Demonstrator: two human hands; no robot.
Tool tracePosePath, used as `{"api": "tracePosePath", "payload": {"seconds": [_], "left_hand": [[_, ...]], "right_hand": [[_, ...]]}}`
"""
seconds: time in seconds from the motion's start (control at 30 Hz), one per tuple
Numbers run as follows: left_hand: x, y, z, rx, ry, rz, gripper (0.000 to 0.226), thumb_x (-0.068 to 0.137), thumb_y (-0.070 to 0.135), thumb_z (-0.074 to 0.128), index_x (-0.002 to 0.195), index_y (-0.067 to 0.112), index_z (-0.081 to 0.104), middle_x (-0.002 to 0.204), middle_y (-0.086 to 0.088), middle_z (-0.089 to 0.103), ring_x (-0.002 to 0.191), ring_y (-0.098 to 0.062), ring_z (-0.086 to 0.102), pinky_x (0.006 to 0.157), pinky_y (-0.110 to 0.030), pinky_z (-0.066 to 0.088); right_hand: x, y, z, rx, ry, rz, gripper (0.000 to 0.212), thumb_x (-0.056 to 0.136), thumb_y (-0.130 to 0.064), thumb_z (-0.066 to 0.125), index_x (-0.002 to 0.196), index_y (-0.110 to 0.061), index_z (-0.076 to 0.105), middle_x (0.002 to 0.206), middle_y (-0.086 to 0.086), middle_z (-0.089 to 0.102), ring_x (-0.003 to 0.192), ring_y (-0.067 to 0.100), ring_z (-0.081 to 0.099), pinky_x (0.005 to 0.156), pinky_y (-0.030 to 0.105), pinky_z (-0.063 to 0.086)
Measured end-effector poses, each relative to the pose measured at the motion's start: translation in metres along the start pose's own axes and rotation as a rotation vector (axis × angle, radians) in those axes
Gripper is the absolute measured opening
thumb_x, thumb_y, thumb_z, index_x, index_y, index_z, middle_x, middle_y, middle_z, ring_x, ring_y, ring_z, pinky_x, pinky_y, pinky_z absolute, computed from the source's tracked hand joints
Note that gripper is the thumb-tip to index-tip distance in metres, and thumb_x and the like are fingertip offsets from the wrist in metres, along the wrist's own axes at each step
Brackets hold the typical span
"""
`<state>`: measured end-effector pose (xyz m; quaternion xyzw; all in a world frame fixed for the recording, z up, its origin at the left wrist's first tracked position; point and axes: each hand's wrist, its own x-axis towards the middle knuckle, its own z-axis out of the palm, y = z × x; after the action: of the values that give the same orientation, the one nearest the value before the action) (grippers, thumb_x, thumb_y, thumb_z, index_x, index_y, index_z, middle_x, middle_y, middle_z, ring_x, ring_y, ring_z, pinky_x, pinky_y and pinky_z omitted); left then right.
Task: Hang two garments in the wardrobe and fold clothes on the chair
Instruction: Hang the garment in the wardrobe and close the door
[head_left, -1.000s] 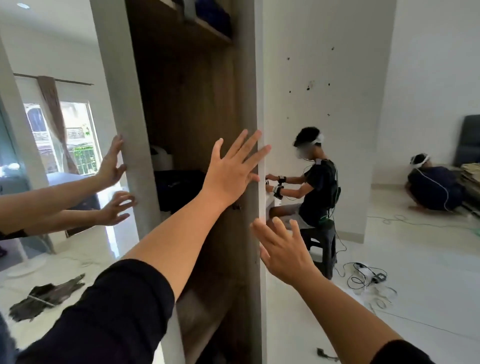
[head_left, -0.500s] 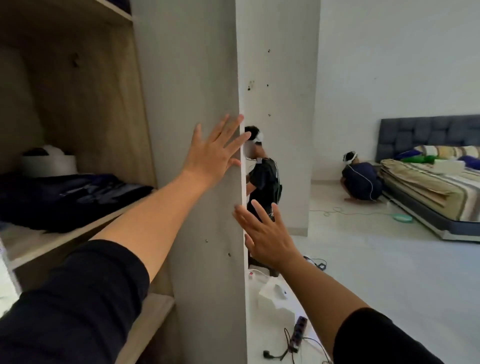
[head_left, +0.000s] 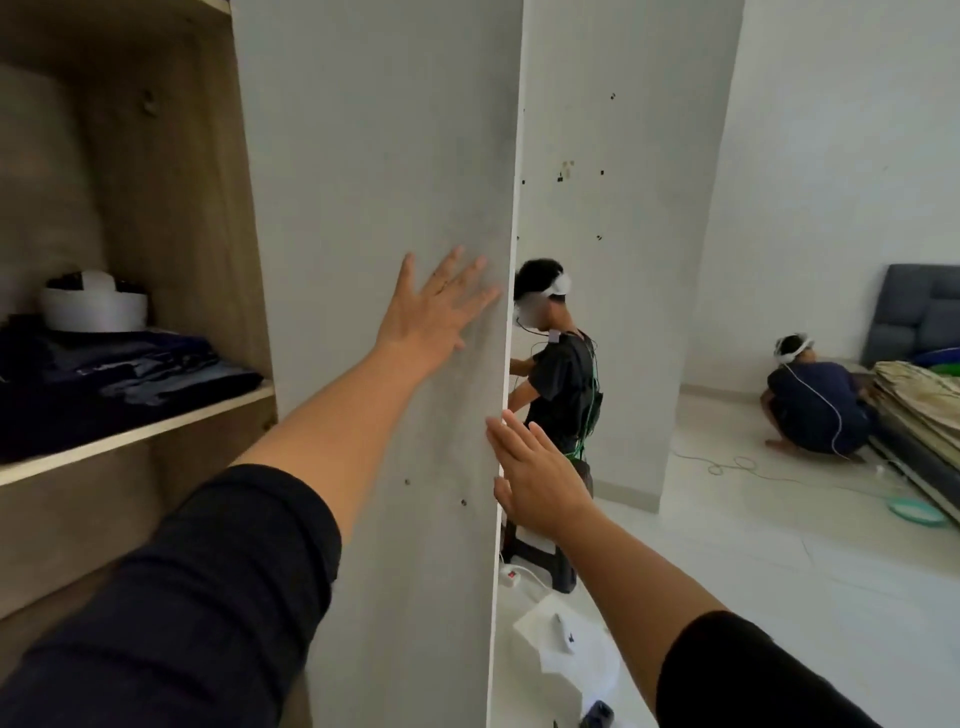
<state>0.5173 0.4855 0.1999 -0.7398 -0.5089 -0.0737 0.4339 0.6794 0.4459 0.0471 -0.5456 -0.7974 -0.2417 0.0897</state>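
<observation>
Head view: behind your door (head_left: 379, 208), a seated person (head_left: 558, 374) on a dark stool (head_left: 545, 561) is partly hidden by its edge; a second person (head_left: 815, 405) crouches by the bed (head_left: 919, 415) at far right. White power strip (head_left: 511, 574), papers (head_left: 566, 639) and a green cable (head_left: 727, 465) lie on the pale floor (head_left: 779, 571). Your left hand (head_left: 434, 317) lies flat on the door's grey face, fingers spread and straight, gripping nothing. Your right hand (head_left: 537, 480) is near the door's free edge lower down, fingers straight, holding nothing; contact unclear. Wardrobe (head_left: 171, 156) stands open at left: folded dark clothes (head_left: 119, 379) on the shelf (head_left: 140, 434), a white round object (head_left: 93, 309) on top of them. White walls, some dark specks
</observation>
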Motion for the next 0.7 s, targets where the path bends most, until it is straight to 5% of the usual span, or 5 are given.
{"api": "tracePosePath", "payload": {"seconds": [0.1, 0.33, 0.7], "left_hand": [[-0.001, -0.007, 0.011, -0.062, -0.123, -0.112, 0.074, 0.097, 0.046, 0.037, 0.147, 0.029, -0.015, 0.158, 0.001, -0.014, 0.145, -0.022, -0.017, 0.111, -0.060, 0.004], [-0.062, -0.027, 0.040, -0.284, -0.257, -0.484, 0.068, 0.101, 0.036, 0.028, 0.147, 0.021, -0.019, 0.157, 0.005, -0.018, 0.144, -0.017, -0.020, 0.114, -0.057, 0.000], [-0.253, -0.113, 0.026, -0.120, -0.436, -0.857, 0.074, 0.099, 0.036, 0.037, 0.147, 0.019, -0.018, 0.158, 0.003, -0.016, 0.144, -0.018, -0.017, 0.114, -0.056, 0.003]], "right_hand": [[0.011, 0.017, 0.010, 0.138, -0.028, 0.013, 0.064, 0.098, -0.038, 0.028, 0.151, -0.008, 0.007, 0.160, 0.003, 0.003, 0.147, 0.018, -0.001, 0.116, 0.032, -0.006], [0.045, -0.003, 0.008, 0.382, -0.059, 0.027, 0.062, 0.100, -0.037, 0.027, 0.151, -0.008, 0.006, 0.160, 0.002, 0.002, 0.147, 0.018, 0.003, 0.120, 0.035, 0.005], [0.073, -0.194, -0.026, 0.652, 0.001, -0.298, 0.060, 0.100, -0.035, 0.028, 0.151, -0.016, 0.001, 0.159, 0.000, 0.005, 0.147, 0.016, 0.003, 0.118, 0.037, 0.007]]}}
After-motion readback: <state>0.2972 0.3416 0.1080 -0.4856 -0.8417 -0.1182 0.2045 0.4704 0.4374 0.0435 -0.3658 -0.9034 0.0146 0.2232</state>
